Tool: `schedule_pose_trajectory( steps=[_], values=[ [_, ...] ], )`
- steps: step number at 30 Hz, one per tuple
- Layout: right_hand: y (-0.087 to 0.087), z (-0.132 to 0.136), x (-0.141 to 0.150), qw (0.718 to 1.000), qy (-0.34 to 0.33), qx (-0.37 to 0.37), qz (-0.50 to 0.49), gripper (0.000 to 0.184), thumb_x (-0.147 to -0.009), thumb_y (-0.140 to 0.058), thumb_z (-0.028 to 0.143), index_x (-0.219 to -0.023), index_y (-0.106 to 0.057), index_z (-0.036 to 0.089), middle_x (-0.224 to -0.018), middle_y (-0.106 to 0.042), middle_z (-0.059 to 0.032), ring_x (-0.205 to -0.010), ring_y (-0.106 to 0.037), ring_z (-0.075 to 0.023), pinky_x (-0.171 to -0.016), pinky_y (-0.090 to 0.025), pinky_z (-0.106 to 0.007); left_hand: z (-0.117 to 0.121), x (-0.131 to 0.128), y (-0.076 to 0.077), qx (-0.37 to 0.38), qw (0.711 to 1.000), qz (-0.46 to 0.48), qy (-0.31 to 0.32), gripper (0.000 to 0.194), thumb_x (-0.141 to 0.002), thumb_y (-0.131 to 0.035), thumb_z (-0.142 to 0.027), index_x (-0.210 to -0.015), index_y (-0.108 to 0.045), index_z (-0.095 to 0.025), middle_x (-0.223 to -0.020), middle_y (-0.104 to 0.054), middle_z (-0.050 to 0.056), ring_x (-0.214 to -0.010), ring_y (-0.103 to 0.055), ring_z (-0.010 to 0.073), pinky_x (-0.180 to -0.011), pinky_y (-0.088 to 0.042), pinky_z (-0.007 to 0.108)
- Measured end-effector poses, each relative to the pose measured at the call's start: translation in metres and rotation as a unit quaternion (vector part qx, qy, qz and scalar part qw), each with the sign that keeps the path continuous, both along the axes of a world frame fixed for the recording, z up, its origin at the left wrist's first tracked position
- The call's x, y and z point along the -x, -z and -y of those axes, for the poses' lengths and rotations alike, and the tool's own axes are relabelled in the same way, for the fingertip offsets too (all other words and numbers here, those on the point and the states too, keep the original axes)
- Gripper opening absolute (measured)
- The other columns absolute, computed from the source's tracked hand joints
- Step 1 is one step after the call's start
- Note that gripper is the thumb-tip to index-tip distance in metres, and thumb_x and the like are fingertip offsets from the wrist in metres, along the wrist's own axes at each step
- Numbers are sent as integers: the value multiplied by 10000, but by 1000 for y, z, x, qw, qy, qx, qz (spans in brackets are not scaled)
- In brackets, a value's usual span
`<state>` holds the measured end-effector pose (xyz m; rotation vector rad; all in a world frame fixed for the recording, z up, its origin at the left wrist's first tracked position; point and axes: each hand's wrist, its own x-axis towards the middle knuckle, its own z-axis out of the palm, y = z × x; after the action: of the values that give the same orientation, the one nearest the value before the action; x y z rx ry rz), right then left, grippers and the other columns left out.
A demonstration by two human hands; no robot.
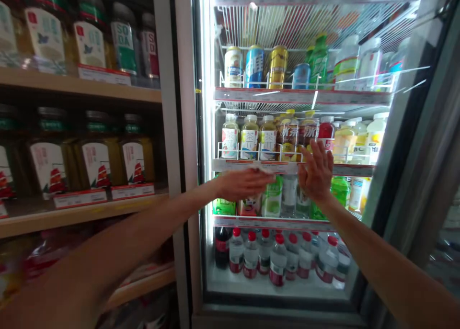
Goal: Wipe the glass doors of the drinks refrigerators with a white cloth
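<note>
My left hand [246,183] stretches out from the lower left, fingers extended to the right, nothing visible in it. It hovers in front of the fridge, overlapping the green-labelled bottle [272,199] in view. My right hand [316,171] is raised with its palm facing away and its fingers apart, also holding nothing. Behind its fingertips stand the brown iced tea bottles [288,133] and a red bottle [326,131]. Whether either hand touches the fridge's glass or a shelf, I cannot tell. Pale-labelled tea bottles [249,140] stand left of them, behind a wire rail.
A lit drinks fridge [276,298] has several shelves. Cans [254,68] stand higher up, red-capped water bottles [278,259] at the bottom. To the left, a wooden shelf [143,93] carries large bottles [95,152]. A dark door frame [404,142] edges the right side.
</note>
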<state>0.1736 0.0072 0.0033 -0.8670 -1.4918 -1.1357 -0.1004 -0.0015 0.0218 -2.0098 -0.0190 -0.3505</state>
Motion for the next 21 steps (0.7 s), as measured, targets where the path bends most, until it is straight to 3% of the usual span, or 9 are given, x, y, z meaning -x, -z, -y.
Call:
schedule_pose_trajectory(
  steps=[3, 5, 7, 12, 14, 16, 18, 20, 21],
  values=[
    [0, -1, -1, 1000, -5, -9, 3, 553, -836, -430, 225, -1376, -319, 260, -1477, -305, -58, -1383, -236, -239, -1101, -236, -497, -5, 17, -58, 0, 963, 269, -28, 510, -888, -371, -239, -1385, -274, -183, -1509, -203, 62, -1407, -72, 210, -1165, -107, 457],
    [0, -2, -1, 1000, -7, -12, 4, 561, -830, -434, 219, -1377, -318, 257, -1478, -302, -60, -1383, -234, -242, -1100, -238, -500, -7, 18, -75, -1, 920, 389, -41, 553, -881, -381, -256, -1406, -222, -190, -1528, -121, 55, -1406, -13, 242, -1159, -71, 499],
    [0, -2, -1, 1000, -4, -9, 4, 567, -828, -438, 222, -1380, -310, 261, -1481, -297, -56, -1384, -232, -242, -1097, -243, -500, -6, 11, -58, -3, 925, 376, -49, 547, -876, -396, -280, -1393, -252, -173, -1529, -105, 69, -1403, 12, 260, -1153, -108, 508],
    [0, -2, -1, 1000, -1, -12, 4, 569, -828, -446, 214, -1379, -313, 258, -1476, -308, -62, -1385, -231, -234, -1106, -234, -486, 7, -7, 49, 7, 998, 32, -45, 432, -868, -397, -218, -1299, -424, -189, -1471, -307, 36, -1387, -192, 179, -1137, -254, 361],
    [0, -1, 0, 1000, -1, -15, 5, 567, -824, -449, 209, -1375, -321, 253, -1472, -316, -67, -1383, -236, -233, -1107, -234, -483, 9, 0, 56, 16, 998, -55, -31, 416, -871, -392, -226, -1283, -446, -215, -1452, -346, 8, -1371, -239, 134, -1133, -262, 296],
    [0, -1, 0, 1000, -4, -16, 5, 561, -823, -449, 213, -1370, -330, 250, -1469, -320, -68, -1382, -239, -234, -1105, -237, -484, 8, 13, 31, 24, 999, -14, -31, 437, -870, -407, -257, -1304, -421, -204, -1467, -315, 31, -1385, -197, 150, -1147, -236, 329],
    [0, 0, 0, 1000, -5, -14, 3, 550, -824, -445, 214, -1364, -343, 244, -1467, -325, -72, -1380, -245, -236, -1104, -236, -489, 4, 24, -10, 27, 987, 150, -40, 508, -865, -419, -262, -1360, -334, -186, -1498, -233, 65, -1403, -116, 196, -1161, -175, 427],
    [0, 0, 0, 1000, -2, -10, 2, 536, -821, -448, 215, -1351, -366, 228, -1462, -332, -82, -1378, -250, -239, -1103, -236, -489, 1, 29, -38, 19, 942, 331, -49, 579, -859, -410, -225, -1407, -227, -198, -1522, -145, 58, -1408, -51, 224, -1161, -118, 491],
    [0, -1, 0, 1000, 0, -10, 2, 529, -817, -452, 215, -1341, -382, 215, -1457, -340, -89, -1376, -255, -242, -1103, -238, -486, 0, 28, -40, 12, 923, 381, -48, 598, -856, -408, -218, -1416, -199, -201, -1528, -113, 54, -1407, -25, 238, -1156, -109, 514]
  ],
)
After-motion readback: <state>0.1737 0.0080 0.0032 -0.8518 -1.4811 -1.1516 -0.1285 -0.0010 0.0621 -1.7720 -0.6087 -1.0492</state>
